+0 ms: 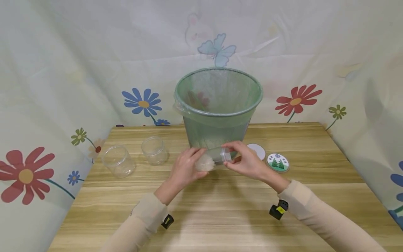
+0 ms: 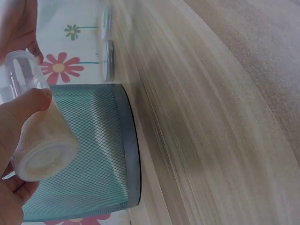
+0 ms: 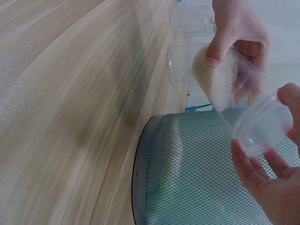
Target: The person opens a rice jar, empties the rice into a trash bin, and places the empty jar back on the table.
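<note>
A clear plastic jar [image 1: 219,155] lies tilted on its side between my hands, in front of the bin. White rice-like grains [image 3: 220,82] are gathered at its base end. My left hand [image 1: 185,166] grips that base end, with the thumb along the wall in the left wrist view. At the mouth end, my right hand [image 1: 247,161] pinches the clear rim [image 3: 255,117] between thumb and fingers. The left wrist view shows the jar's round bottom [image 2: 47,161] facing the camera.
A green mesh bin [image 1: 217,127] with a clear liner stands behind my hands. Two clear jars [image 1: 118,161] stand upright on the left of the wooden table [image 1: 220,224]. To the right lie a white disc [image 1: 256,151] and a round lid with a green hands print [image 1: 278,162].
</note>
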`<state>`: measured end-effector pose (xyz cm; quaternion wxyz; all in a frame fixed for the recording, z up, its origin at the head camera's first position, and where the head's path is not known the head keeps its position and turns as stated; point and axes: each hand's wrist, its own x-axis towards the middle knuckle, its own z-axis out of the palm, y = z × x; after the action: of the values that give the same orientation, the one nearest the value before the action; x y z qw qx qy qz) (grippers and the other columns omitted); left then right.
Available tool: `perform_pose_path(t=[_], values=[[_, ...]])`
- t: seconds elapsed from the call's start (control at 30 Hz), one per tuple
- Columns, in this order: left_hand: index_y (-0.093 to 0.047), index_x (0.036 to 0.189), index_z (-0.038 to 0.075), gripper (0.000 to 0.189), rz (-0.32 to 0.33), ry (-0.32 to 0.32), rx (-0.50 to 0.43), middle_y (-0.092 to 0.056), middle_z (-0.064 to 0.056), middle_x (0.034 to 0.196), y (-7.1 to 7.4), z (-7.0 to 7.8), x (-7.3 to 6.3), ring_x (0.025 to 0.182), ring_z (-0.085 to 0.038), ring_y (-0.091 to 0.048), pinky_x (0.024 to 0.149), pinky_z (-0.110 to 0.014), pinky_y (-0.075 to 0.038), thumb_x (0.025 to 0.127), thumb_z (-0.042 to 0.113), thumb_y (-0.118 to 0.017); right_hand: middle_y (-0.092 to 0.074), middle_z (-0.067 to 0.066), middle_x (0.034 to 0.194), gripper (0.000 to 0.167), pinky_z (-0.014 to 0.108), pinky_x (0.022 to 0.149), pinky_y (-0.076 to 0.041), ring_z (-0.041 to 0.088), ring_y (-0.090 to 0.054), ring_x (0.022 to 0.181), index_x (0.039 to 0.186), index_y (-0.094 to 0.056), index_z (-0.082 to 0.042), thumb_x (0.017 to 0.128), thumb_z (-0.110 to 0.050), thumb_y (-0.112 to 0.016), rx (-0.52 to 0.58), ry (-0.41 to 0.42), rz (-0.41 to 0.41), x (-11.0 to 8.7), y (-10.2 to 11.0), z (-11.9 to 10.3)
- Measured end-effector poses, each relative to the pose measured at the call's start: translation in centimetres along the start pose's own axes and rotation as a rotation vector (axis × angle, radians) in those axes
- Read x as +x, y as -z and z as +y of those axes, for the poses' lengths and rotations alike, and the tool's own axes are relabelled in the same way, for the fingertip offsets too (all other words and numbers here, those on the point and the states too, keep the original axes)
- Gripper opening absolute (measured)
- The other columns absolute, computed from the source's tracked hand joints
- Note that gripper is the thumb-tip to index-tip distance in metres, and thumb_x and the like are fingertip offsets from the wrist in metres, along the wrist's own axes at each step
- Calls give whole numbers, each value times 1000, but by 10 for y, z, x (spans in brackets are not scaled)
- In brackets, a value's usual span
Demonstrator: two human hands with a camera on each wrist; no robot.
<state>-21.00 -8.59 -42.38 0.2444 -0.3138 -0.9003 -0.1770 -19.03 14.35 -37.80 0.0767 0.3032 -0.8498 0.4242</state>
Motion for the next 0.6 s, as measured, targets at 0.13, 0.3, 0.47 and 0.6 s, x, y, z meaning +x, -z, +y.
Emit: perform_pose_path(t=[0.13,0.3,0.47,0.6], values=[[-59,121,12,76,2,-3,-7,-61,-6,112,-1,-1,-1,99,-23,-58,83,-38,-50,55,36,-87,-51,21,111,46,22,68,-55,35,-57,94,118,-51,7,76,6,-68,7,24,-15,-1,3,-10],[-58,120,11,76,9,-15,-28,-61,-6,112,0,-1,0,99,-23,-58,86,-38,-49,55,36,-87,-48,17,121,48,36,73,-56,30,-54,101,121,-50,-1,76,4,-69,47,55,-37,-1,0,14],[-58,121,10,77,-8,-5,-44,-61,-7,112,0,-1,-1,101,-24,-58,90,-39,-47,55,36,-87,-44,16,127,48,38,79,-54,32,-49,112,119,-49,-3,75,5,-68,79,63,-75,0,-1,22],[-57,122,10,76,-21,10,-46,-61,-6,112,-1,-1,-2,102,-23,-57,90,-39,-47,57,37,-86,-41,14,131,50,37,82,-53,29,-46,116,121,-48,-6,76,5,-67,88,74,-97,-1,-2,27]])
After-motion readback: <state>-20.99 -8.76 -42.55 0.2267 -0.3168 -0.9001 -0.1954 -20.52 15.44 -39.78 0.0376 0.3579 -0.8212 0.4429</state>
